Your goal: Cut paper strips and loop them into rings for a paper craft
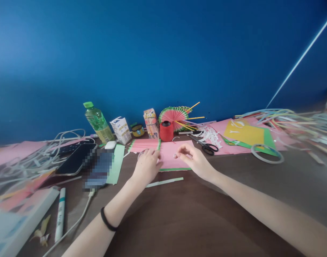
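Both hands rest on a pink paper sheet point(171, 157) with a green edge, lying flat on the dark tabletop point(195, 214). The left hand point(147, 166) lies palm down over the sheet's near left part, its fingers point(152, 154) bent and pressing on the paper just beside the pleated folds that run along the sheet's far left. The right hand point(194, 160) sits to the right of those fingers, thumb and forefinger pinched together above the paper; whether they grip anything I cannot tell. Just beyond the fingers stands a red spool point(166, 131), with a folded paper fan point(174, 115) behind it. Black scissors point(207, 147) lie to the right of the right hand, and a thin pale paper strip point(165, 182) lies nearer than the left wrist.
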The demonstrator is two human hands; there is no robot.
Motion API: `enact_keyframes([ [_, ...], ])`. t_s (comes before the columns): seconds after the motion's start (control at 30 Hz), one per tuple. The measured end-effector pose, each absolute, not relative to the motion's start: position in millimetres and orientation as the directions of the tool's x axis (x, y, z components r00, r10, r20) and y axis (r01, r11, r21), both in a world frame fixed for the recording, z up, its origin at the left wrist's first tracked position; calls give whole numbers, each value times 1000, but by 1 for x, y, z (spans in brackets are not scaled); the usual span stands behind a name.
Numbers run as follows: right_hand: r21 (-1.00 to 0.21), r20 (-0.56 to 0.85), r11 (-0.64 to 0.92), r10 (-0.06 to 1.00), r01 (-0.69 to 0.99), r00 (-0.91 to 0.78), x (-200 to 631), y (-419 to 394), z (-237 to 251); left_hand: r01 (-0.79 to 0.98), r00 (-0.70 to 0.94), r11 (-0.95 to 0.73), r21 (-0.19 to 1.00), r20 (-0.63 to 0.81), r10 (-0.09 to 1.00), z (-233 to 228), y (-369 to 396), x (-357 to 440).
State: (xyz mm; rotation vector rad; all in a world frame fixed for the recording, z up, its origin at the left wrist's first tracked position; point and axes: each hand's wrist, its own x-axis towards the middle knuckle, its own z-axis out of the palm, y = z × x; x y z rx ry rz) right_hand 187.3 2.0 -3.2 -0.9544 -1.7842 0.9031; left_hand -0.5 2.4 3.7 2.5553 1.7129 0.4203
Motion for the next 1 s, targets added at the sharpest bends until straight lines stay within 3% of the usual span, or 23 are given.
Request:
enact_keyframes([
  [0.13,-869,367,442,877,222,-308,187,1,-2,767,510,-453,453,-3,860,1,-10,14],
  [0.4,-880,345,422,884,217,-317,189,2,1,731,454,-214,648,-227,862,-3,-18,16],
  [0.67,-773,353,532,814,347,-462,202,8,16,459,425,-86,884,-133,895,11,-8,17],
  [1.0,-759,338,534,812,373,-476,202,6,20,416,423,-123,901,-72,903,14,-11,22],
])
